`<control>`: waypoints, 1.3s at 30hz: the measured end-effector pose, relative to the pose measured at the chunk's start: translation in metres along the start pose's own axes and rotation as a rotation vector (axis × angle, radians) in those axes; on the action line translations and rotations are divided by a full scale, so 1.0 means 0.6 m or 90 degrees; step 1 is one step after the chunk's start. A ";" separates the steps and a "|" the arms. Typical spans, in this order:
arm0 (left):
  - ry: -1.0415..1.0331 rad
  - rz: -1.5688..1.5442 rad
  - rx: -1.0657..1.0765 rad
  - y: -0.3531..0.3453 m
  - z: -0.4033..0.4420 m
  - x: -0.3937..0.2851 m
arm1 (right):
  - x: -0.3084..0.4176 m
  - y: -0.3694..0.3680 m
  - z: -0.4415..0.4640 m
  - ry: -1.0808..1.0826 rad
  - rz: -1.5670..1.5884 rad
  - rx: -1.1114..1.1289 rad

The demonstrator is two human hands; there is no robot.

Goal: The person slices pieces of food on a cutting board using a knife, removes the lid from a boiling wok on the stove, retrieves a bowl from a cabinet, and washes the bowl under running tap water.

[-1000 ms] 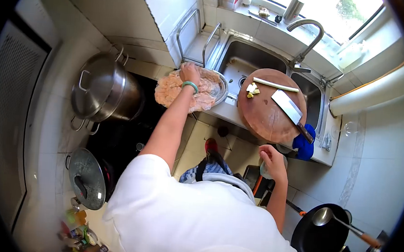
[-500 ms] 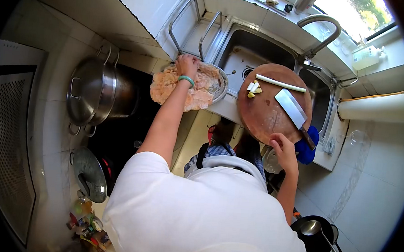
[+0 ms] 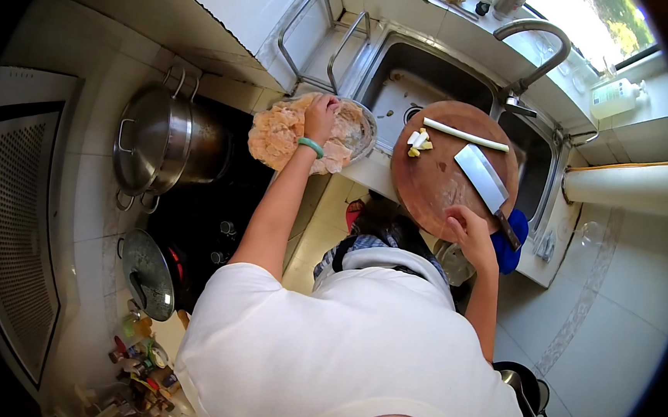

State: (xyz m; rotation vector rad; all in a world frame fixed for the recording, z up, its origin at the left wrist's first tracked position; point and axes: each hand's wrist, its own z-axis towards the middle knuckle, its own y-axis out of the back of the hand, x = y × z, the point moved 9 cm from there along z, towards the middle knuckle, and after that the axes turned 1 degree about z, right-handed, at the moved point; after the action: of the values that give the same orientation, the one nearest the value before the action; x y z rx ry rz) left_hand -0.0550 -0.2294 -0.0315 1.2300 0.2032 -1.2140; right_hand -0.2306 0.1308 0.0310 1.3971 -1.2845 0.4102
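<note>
My left hand (image 3: pixel 321 119), with a green bangle at the wrist, reaches down onto a plate of pale orange, meat-like pieces (image 3: pixel 277 131). Its fingers are bent against them, and their tips are hidden. The rim of the clear plate (image 3: pixel 369 130) shows on the right. My right hand (image 3: pixel 468 232) is at the near edge of the round wooden board (image 3: pixel 421 180), its fingers curled together; whether they hold anything is too small to tell. On the board lie a cleaver (image 3: pixel 481 178), a white-green stalk (image 3: pixel 467 135) and small pale chunks (image 3: pixel 418 142).
The sink (image 3: pixel 405 82) and its tap (image 3: pixel 541 68) are behind the board. A large steel pot (image 3: pixel 172 143) and a glass-lidded pan (image 3: pixel 149 274) stand at left. A blue cloth (image 3: pixel 509 248) is by the cleaver handle. Bottles and packets (image 3: pixel 148 370) sit lower left.
The view has shifted. My left hand has moved slightly right over the pieces. My right hand has come up from below the counter to the board's near edge.
</note>
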 end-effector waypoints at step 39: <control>0.523 -0.582 0.285 -0.297 -0.290 -0.236 | -0.253 0.160 -0.029 -0.096 -0.399 -0.255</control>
State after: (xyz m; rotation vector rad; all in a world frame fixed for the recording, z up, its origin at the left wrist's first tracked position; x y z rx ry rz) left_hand -0.1734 0.0192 -0.1101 2.1081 1.2598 -1.4736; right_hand -0.3564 0.2367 -0.0428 1.4085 -0.9108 -0.3657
